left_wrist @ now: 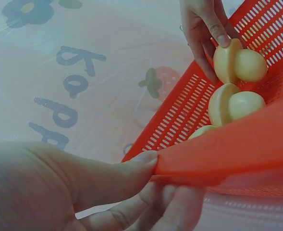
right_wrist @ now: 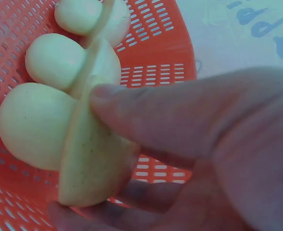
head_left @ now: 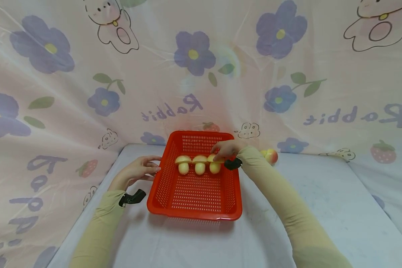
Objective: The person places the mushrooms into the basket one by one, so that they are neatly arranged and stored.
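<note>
Three pale yellow toy mushrooms lie in a row in a red plastic basket [head_left: 194,215]: a left mushroom [head_left: 184,168], a middle mushroom [head_left: 199,168] and a right mushroom [head_left: 215,168]. My right hand [head_left: 227,149] holds the right mushroom by its cap, the thumb on one side and fingers curled under the other, as the right wrist view shows closely. At the basket's left side, my left hand [head_left: 139,171] pinches the rim between thumb [left_wrist: 127,175] and fingers. In the left wrist view the basket's near wall partly hides one mushroom.
A red-and-yellow fruit [head_left: 271,156] sits at the back of the white table [head_left: 308,201], partly behind my right sleeve [head_left: 274,193]. A patterned curtain [head_left: 221,85] hangs right behind the basket and along the left side.
</note>
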{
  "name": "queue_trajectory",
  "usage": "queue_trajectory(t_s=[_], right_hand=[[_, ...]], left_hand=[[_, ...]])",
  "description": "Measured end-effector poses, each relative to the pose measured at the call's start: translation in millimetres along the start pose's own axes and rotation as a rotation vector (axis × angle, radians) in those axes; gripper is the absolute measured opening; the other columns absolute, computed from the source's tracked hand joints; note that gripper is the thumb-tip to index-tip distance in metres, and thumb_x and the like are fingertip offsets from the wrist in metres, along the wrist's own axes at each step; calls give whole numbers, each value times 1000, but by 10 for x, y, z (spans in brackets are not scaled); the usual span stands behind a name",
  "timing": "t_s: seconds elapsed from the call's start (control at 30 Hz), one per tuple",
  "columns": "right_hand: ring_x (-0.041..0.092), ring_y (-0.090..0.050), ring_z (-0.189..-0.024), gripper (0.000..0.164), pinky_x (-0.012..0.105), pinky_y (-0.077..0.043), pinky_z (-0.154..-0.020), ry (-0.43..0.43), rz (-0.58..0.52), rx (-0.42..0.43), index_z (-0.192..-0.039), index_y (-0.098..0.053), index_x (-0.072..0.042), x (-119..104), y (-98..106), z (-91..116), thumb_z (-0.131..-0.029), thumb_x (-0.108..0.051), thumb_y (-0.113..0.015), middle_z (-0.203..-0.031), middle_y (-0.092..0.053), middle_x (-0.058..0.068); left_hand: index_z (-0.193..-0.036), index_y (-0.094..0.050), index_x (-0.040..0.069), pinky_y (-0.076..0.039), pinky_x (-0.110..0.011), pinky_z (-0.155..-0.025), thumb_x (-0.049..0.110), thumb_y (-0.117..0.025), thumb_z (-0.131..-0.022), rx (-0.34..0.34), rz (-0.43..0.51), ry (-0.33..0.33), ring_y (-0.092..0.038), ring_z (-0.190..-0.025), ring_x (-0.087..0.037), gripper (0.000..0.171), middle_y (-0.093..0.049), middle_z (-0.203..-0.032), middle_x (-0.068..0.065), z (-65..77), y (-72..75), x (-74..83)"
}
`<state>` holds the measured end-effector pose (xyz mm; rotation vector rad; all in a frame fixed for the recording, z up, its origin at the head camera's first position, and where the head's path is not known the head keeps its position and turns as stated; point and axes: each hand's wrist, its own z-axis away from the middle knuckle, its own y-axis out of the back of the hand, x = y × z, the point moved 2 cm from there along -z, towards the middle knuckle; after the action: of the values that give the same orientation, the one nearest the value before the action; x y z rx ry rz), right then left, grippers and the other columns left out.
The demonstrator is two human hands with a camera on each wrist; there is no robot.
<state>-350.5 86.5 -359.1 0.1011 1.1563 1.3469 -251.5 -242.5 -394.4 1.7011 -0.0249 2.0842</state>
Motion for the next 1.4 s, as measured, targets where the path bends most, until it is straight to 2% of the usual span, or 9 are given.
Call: queue_trajectory(t_s=[0.17, 0.5, 0.73, 0.93, 1.17, 1.4], right_hand=[[26, -47, -111, 48, 35, -44, -94, -6, 30, 2, -137, -48, -3, -18, 7, -11, -93, -19, -62, -132, -46, 13], [25, -47, -108, 44, 34, -44, -91, -2, 175, 35, -130, -52, 3, -35, 11, -66, -93, -20, -61, -124, -51, 13], [24, -51, -101, 46, 32, -47, -84, -31, 113, 37, -129, -52, 3, -35, 12, -72, -91, -19, -64, -118, -54, 13], [26, -50, -107, 53, 34, -47, -89, -45, 97, 26, -134, -45, 6, -57, -17, -50, -90, -15, -65, -125, -50, 17], [23, -50, -105, 41, 31, -47, -89, -26, 179, 14, -129, -55, 5, -58, -30, -70, -89, -4, -58, -124, -56, 15], [23, -50, -111, 43, 33, -45, -95, -18, 209, 7, -131, -54, 5, -34, -18, -112, -90, -4, -58, -129, -54, 16]], left_hand=[[-143, -37, 2, -56, -41, -76, 10, -61, -94, 5, 0, 5, -65, -89, -26, 55, -61, -108, -18, 8, -1, 4], [-143, -38, 2, -56, -41, -76, 10, -61, -94, 5, -2, 4, -65, -89, -26, 55, -60, -106, -17, 4, -10, 9], [-142, -39, 3, -56, -41, -76, 9, -62, -94, 17, -4, 8, -65, -89, -26, 54, -61, -107, -18, 14, -14, 27], [-144, -36, 1, -56, -40, -75, 10, -61, -94, 3, -11, -6, -66, -87, -26, 56, -62, -106, -17, 5, 1, 4], [-145, -33, -2, -56, -40, -75, 10, -60, -95, -17, -19, -30, -66, -86, -25, 58, -63, -107, -18, -8, 13, -10], [-144, -35, -1, -56, -40, -75, 10, -61, -95, -5, -19, -19, -66, -86, -24, 57, -62, -106, -18, -7, 10, -3]])
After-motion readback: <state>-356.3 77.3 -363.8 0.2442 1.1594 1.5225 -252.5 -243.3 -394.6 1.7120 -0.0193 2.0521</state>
